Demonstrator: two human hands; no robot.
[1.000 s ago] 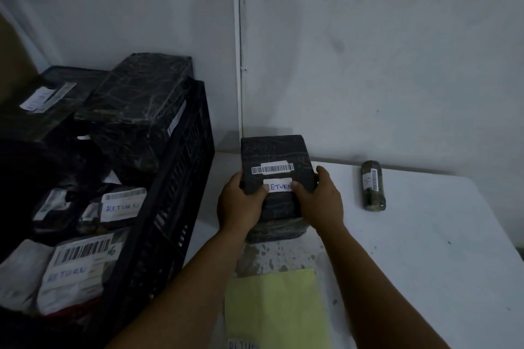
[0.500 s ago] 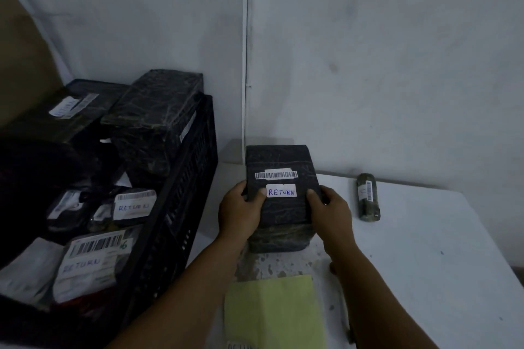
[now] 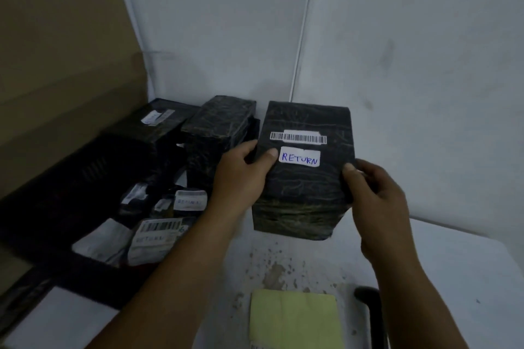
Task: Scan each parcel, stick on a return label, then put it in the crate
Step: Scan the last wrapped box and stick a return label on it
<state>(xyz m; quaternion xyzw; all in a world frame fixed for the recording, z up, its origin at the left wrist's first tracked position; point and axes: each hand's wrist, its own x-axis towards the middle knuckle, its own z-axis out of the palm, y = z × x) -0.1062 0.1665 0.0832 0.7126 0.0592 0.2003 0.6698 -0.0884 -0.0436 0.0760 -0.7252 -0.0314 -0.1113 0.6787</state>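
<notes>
Partly hidden — crate (image 3: 85, 178) labels blurred, parcel (image 3: 306, 178) underside unseen

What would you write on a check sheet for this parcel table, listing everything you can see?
Surface: white table, with brown speckled stains near the middle.
Job's things: black wrapped parcel held up above the table, with a barcode sticker and a return label on top; black crate to the left, full of parcels, some labelled.
Clutter: yellow paper at the near edge; a dark curved object beside it, too dim to identify.
Hands: left hand grips the parcel's left side; right hand grips its right side, fingers curled round the edges.
Cables: nothing seen.
Surroundings: white wall behind; brown cardboard sheet leaning at left.
</notes>
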